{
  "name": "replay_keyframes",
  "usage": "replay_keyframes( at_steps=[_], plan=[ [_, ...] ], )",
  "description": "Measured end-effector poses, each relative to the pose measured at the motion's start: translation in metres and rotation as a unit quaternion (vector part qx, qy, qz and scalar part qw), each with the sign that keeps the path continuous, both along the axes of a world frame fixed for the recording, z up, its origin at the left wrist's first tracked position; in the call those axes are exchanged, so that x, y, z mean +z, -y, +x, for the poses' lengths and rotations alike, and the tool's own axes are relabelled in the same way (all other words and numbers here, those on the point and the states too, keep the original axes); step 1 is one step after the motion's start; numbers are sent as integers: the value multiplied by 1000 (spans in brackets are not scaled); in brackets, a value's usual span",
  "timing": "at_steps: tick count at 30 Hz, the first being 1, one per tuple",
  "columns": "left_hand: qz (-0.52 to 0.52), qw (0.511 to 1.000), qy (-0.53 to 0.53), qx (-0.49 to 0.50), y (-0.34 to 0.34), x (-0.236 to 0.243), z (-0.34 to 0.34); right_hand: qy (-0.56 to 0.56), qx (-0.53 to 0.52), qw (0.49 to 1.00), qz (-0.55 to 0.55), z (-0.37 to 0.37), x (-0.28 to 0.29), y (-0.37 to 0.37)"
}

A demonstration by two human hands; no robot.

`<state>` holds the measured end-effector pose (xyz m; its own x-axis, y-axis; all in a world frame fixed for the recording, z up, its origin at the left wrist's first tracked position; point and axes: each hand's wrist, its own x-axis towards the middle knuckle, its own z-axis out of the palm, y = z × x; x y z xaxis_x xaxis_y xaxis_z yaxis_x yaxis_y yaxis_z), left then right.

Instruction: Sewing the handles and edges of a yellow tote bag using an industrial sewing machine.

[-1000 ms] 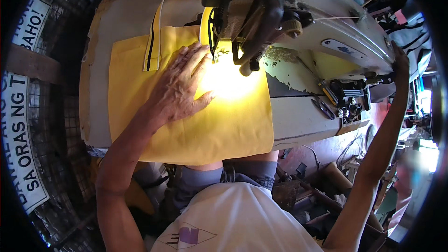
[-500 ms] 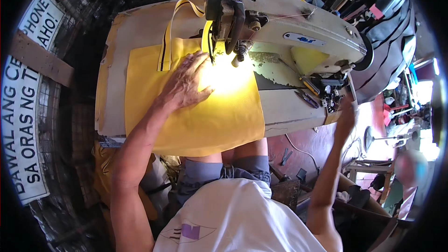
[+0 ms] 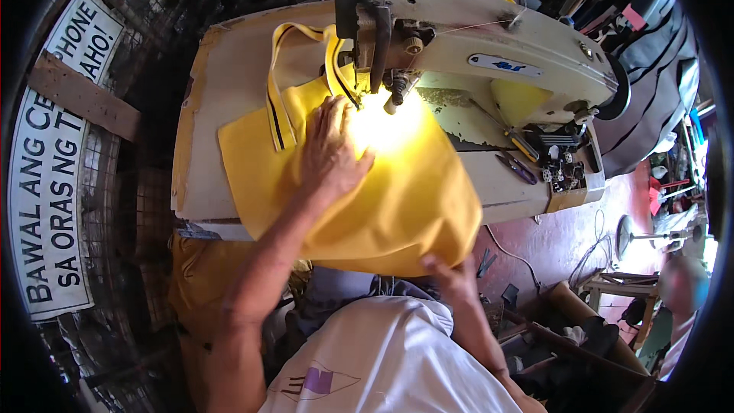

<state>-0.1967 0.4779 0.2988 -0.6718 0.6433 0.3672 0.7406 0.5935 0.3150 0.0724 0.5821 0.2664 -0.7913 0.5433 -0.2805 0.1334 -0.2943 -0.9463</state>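
Note:
A yellow fabric panel (image 3: 382, 218) lies on the sewing machine table, its upper part under the needle area of the sewing machine (image 3: 474, 30). A looped yellow strap (image 3: 274, 95) with a dark stripe rises from the panel's top edge. My left hand (image 3: 334, 154) rests on the cloth beside the brightly lit needle area, fingers stretched out and thumb apart. At the panel's lower right corner, my right hand (image 3: 453, 279) pinches the edge, thumb on top and the other fingers hidden beneath. Glare from the lamp hides the stitching point.
A yellow-handled screwdriver (image 3: 523, 143), dark snips (image 3: 518, 168) and several bobbins and small metal parts (image 3: 563, 170) sit on the table's right side. Beyond the machine hang grey covers (image 3: 650, 76). A sign board (image 3: 57, 199) stands at far left; a fan (image 3: 625, 237) is at right.
My right hand has come from the table's right end to the panel's lower right corner and taken hold of it. The panel has turned, its lower edge swinging right and wrinkling.

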Motion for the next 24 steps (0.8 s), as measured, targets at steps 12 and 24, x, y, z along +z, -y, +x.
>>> replay_keyframes(
  at_steps=[12, 24],
  plan=[
    [-41, 999, -22, 4, -2, 14, 16, 221, 47, 475, 850, -140, 67, -206],
    [-36, 998, -50, 8, -4, 3, 33, 229, -3, 492, 840, -148, 55, -183]
  ],
)
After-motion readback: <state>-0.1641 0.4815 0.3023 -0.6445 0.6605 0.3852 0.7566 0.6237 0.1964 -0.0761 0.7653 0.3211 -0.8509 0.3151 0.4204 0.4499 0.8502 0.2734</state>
